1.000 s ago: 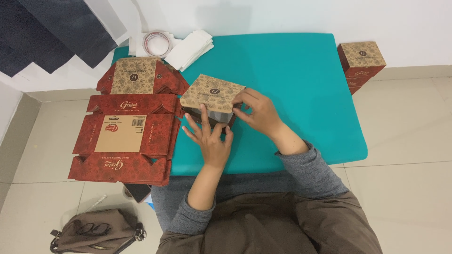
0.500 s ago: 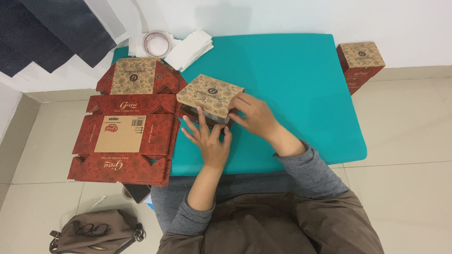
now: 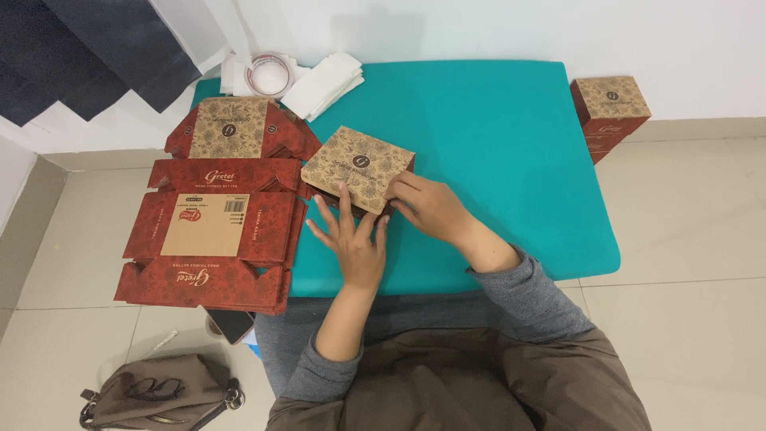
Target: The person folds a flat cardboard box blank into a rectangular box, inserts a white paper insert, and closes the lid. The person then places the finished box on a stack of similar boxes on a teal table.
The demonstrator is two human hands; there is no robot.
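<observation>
Head view: half-folded box (image 3: 359, 166) on teal table (image 3: 495, 144), right of flat carton stack (image 3: 209, 231). Left hand (image 3: 351, 235) splayed, pressing box's near edge; right hand (image 3: 429, 206) pinching box's side flap. Risk: flap springs open if pinch slackens.

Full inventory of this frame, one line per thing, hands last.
folded box: 1, kraft-brown patterned lid over red sides, on the mat under both hands
flat box blanks: a stack, red with a brown panel, over the mat's left edge
mat: 1, teal, on the floor by the wall
tape roll: 1, clear, mat's top left corner
white sheets: small pile, right of the tape roll
finished box: 1, red and brown, on the floor right of the mat
bag: 1, grey-brown, floor at bottom left
phone: 1, dark, below the blanks
left hand: fingers spread against the box's near side
right hand: at the box's right corner
</observation>
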